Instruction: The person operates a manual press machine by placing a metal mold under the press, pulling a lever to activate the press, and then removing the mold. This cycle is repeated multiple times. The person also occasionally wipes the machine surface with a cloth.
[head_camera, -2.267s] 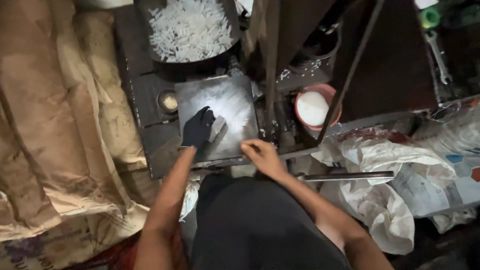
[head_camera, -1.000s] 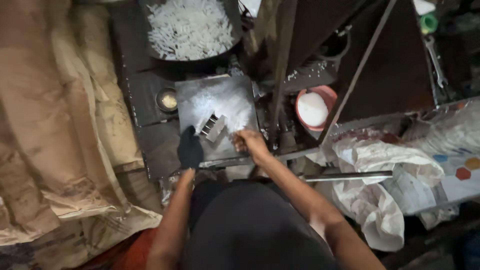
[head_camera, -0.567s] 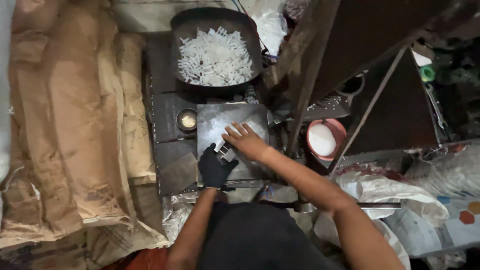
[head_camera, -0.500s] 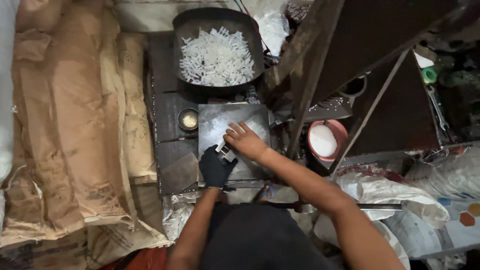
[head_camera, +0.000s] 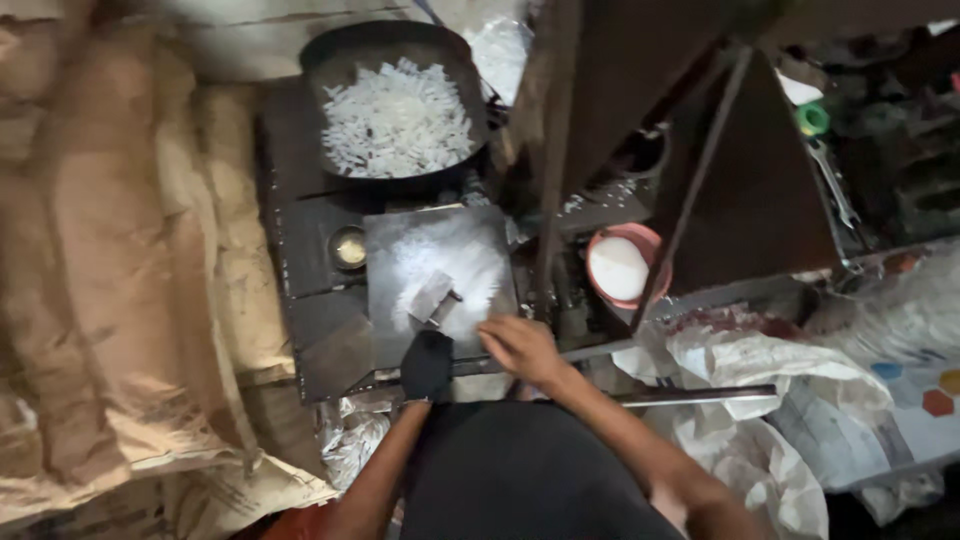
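left hand (head_camera: 427, 362) in a black glove, curled at the near edge of the metal plate (head_camera: 385, 300), grip hard to tell | right hand (head_camera: 520, 345) bare, loose, holding nothing, beside it | small metal block (head_camera: 433, 296) lies on the plate's white powder (head_camera: 445, 270), just past the glove | a bump could push powder off the plate | pan of white strips (head_camera: 397, 118) beyond the plate

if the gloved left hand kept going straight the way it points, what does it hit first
Most likely the small metal block lying in the white powder on the flat metal plate, just ahead of the left hand. Beyond it sits the dark pan of white strips. Depth is hard to judge.
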